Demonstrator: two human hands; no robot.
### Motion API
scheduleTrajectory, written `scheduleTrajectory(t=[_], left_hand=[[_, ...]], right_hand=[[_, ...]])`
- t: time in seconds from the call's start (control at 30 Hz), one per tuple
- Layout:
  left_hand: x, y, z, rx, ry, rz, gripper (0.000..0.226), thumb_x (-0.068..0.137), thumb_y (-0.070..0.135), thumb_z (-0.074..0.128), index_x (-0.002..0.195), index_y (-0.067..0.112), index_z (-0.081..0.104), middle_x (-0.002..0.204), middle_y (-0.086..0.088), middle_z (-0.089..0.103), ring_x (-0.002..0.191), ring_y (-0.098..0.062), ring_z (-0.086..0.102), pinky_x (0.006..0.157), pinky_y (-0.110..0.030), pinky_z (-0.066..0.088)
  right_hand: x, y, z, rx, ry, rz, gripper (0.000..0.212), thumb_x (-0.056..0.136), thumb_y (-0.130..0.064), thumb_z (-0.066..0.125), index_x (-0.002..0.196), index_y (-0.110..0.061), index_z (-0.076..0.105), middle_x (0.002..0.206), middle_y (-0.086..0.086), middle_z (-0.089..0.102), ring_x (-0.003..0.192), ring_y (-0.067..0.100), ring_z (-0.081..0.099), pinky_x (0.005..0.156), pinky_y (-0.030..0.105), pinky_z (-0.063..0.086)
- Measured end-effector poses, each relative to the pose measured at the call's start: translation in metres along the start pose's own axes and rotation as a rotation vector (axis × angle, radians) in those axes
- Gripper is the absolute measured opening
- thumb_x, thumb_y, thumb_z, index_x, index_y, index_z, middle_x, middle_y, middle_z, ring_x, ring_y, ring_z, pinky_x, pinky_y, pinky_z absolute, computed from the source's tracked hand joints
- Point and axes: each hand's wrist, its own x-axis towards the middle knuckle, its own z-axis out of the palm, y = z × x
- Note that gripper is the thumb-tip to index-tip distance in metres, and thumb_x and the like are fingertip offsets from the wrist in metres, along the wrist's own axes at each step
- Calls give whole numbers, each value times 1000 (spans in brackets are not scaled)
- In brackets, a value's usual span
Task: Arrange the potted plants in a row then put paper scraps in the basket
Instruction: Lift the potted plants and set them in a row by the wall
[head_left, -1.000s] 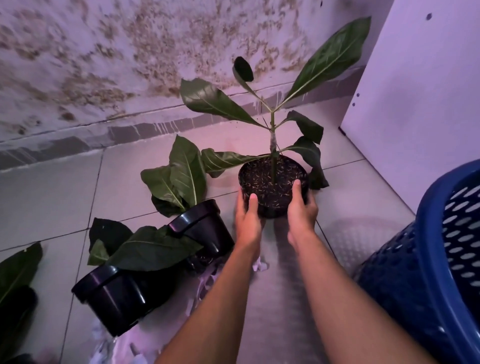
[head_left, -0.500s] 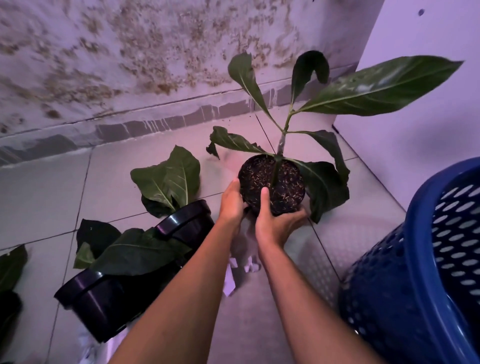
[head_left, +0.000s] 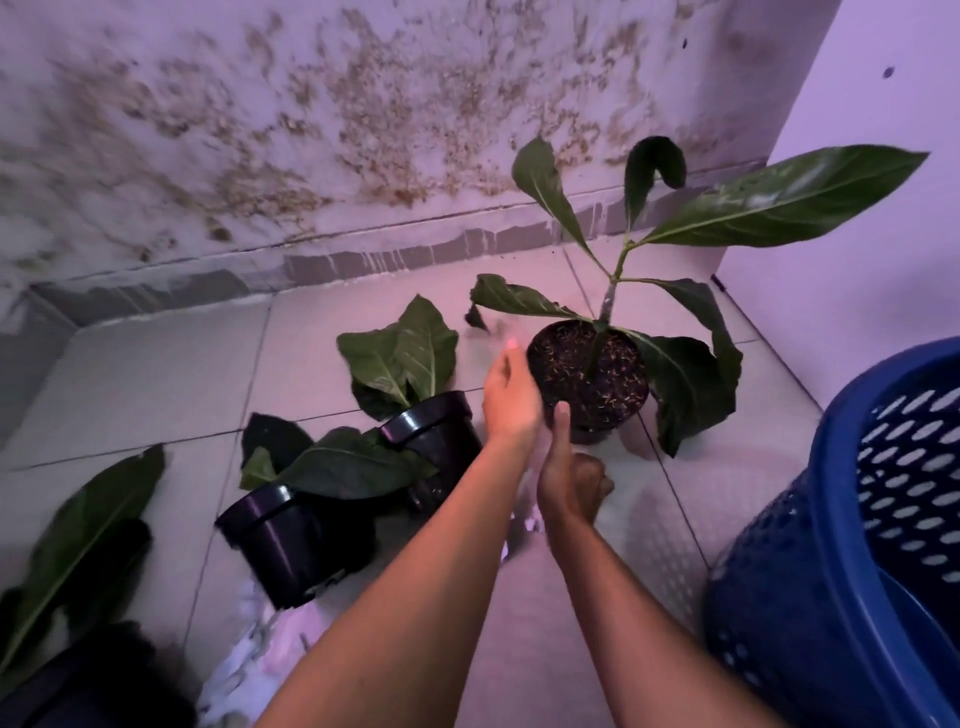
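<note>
Upright on the tiled floor (head_left: 156, 364) stands the tall potted plant (head_left: 589, 376), near the corner where the stained wall (head_left: 260, 130) meets a pale panel (head_left: 883, 208). Its round black pot is filled with dark soil, and a thin stem carries several long green leaves; the biggest leaf reaches to the right, in front of the panel.

The left hand (head_left: 511, 395) is at the left side of this pot, with fingers extended and loosely spread; it looks just beside the rim, and I cannot tell if it touches. The right hand (head_left: 569, 467) is at the near side of the pot, the thumb pointing up against the pot wall and the other fingers curled below; it does not seem to grip anything.

To the left, two more plants in black pots are leaning over: the nearer-to-wall pot (head_left: 436, 441) is tilted with its leaves toward the wall, and the second tilted pot (head_left: 283, 543) lies just beside it, lower left. A fourth plant (head_left: 78, 545) shows at the left edge, partly cut off.

White paper scraps (head_left: 244, 670) lie on the floor below the tilted pots, blurred. At the right edge stands the blue perforated laundry basket (head_left: 810, 597), well apart from the scraps.
</note>
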Motion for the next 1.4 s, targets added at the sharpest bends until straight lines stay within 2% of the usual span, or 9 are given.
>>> scheduleTrajectory(t=[0.1, 0.23, 0.5, 0.67, 0.83, 1.0, 1.23, 1.33, 1.4], left_hand=[[-23, 15, -12, -7, 85, 62, 48, 105, 48, 43, 130, 13, 66, 129, -5, 69, 123, -21, 61, 111, -34, 43], [-51, 21, -36, -90, 268, 107, 33, 103, 41, 53, 117, 16, 70, 114, -1, 73, 110, -17, 66, 107, -36, 49], [-110, -40, -95, -275, 708, -12, 13, 100, 30, 58, 104, 19, 61, 92, 6, 65, 84, -12, 63, 72, -21, 45], [-95, -77, -117, -335, 603, -336, 31, 103, 44, 50, 115, 16, 57, 111, -2, 64, 108, -27, 61, 93, -33, 45], [-61, -91, -121, -388, 419, -394, 62, 88, 62, 49, 131, 20, 64, 126, -2, 72, 117, -29, 68, 110, -46, 49], [-47, -98, -121, -438, 420, -356, 39, 103, 37, 47, 130, 17, 66, 125, -13, 73, 116, -34, 69, 107, -50, 53], [-36, -94, -117, -511, 390, -248, 34, 91, -5, 48, 118, 9, 64, 112, -19, 71, 92, -32, 66, 83, -45, 57], [-25, -91, -115, -519, 361, -223, 59, 74, 14, 68, 131, 7, 59, 95, -10, 64, 65, -16, 54, 47, -22, 47], [-17, -88, -115, -540, 331, -213, 88, 54, 35, 75, 135, 8, 56, 90, -8, 61, 65, -15, 48, 45, -19, 37]], right_hand=[[-11, 0, -2, -156, -134, -88, 128, 53, -110, 20, 118, -12, 71, 126, 18, 68, 115, 39, 64, 101, 51, 53], [-33, -30, -1, -280, -277, -259, 76, 94, -68, 43, 122, -3, 69, 125, 22, 70, 118, 39, 66, 90, 41, 52], [-56, -77, 32, -359, -463, -220, 104, 84, -83, 49, 147, -1, 49, 152, 20, 52, 136, 37, 52, 109, 39, 41], [-46, -68, 49, -419, -528, -195, 107, 81, -86, 49, 151, -5, 44, 156, 16, 47, 140, 37, 47, 113, 44, 38], [-33, -52, 59, -408, -554, -165, 101, 75, -84, 56, 146, -12, 52, 148, 11, 56, 132, 33, 55, 101, 38, 42], [-26, -52, 57, -310, -562, -186, 82, 83, -71, 62, 141, -13, 57, 135, 5, 59, 116, 28, 56, 93, 33, 41], [-13, -76, 52, -60, -652, -431, 90, 64, -72, 51, 143, -28, 60, 147, -8, 61, 138, 14, 54, 121, 43, 37], [-10, -83, 45, 23, -678, -491, 68, 83, -52, 52, 145, -24, 58, 147, -4, 62, 137, 13, 55, 121, 43, 38], [-12, -81, 41, 101, -694, -492, 56, 95, -37, 46, 148, -23, 56, 148, -2, 60, 138, 14, 54, 121, 42, 39]])
